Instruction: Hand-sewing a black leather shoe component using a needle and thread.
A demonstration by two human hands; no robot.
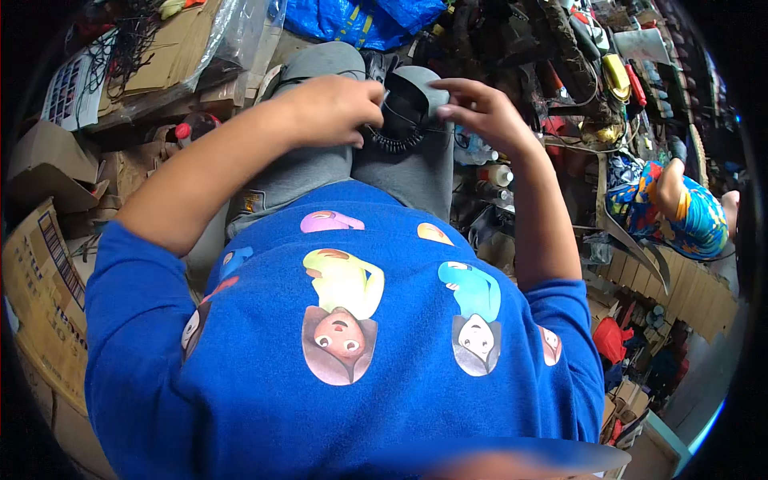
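My left hand point(340, 108) is above my left thigh, its fingers curled together at a thin black wire point(390, 108); the fingertips are partly hidden. My right hand point(486, 112) hovers over my right knee with index finger and thumb apart, and I see nothing clearly held in it. Between the hands, a black coil point(398, 145) with close ridged turns lies against my grey trousers point(404, 172). From the coil the thin wire loops upward between my knees. Its far end is too fine to follow.
A blue plastic sheet point(360, 22) lies beyond my knees. Cardboard point(164, 56) and a red-capped bottle point(192, 128) are at the left. Plastic bottles point(498, 174), a yellow-handled tool point(615, 76) and cluttered parts fill the right side. Another person point(676, 200) in a colourful shirt is at far right.
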